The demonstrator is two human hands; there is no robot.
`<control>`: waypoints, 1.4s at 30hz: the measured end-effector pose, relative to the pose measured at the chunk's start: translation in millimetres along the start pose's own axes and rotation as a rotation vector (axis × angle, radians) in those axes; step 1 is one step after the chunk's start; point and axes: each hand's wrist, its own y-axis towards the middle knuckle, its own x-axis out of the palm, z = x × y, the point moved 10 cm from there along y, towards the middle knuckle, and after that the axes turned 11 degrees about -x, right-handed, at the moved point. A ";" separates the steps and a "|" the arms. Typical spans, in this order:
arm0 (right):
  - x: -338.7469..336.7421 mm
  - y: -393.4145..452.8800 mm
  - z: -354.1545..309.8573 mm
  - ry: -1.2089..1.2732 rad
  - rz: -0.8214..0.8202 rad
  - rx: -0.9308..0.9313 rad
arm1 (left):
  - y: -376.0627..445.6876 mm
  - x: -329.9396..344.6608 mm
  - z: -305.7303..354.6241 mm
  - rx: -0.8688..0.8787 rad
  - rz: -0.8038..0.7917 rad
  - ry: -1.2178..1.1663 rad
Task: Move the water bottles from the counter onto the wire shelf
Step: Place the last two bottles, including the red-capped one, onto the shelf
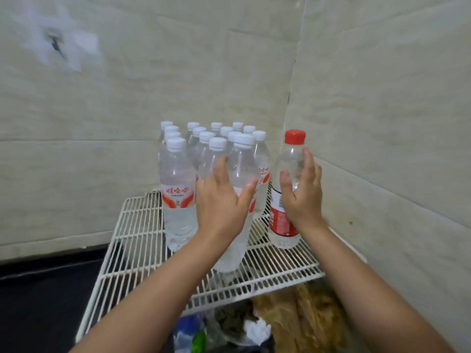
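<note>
Several white-capped water bottles [178,179] with red-and-white labels stand packed together at the back of a white wire shelf [135,240]. One more white-capped bottle [242,159] stands nearer the front. My left hand [221,200] is flat against this bottle with its fingers spread, hiding the middle of it. A red-capped bottle [293,154] with a red label stands upright on the shelf's right side. My right hand [303,194] rests against its front with straight fingers, thumb on the left and fingers along the right edge, not wrapped around it.
The shelf sits in a corner between two pale tiled walls [382,123]. Under its front edge lie bags of food and plastic wrapping [293,314]. A dark counter surface [46,289] runs to the left of the shelf.
</note>
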 end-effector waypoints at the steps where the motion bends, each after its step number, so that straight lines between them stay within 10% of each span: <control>1: 5.7 4.1 10.4 0.033 -0.005 -0.017 | -0.8 12.4 3.0 -0.027 0.031 0.006; 8: 33.8 10.0 50.2 0.264 0.054 -0.130 | -3.8 68.5 0.5 -0.237 0.303 0.059; 13: 52.0 12.4 74.7 0.413 -0.057 0.000 | 5.7 82.8 -4.7 -0.335 0.208 0.212; 18: 39.0 25.6 77.2 0.428 -0.099 0.050 | 10.2 44.9 32.3 -0.092 0.243 0.249; 27: 33.5 100.5 35.3 -0.177 -0.607 -0.082 | 71.2 68.5 60.5 0.001 -0.469 0.552; 35: 26.0 89.7 17.1 0.010 -0.877 -0.127 | 82.0 48.9 55.8 0.004 -0.301 0.562; 42: 21.5 86.4 18.5 -0.027 -0.835 -0.133 | 76.5 64.3 63.8 0.088 -0.547 0.489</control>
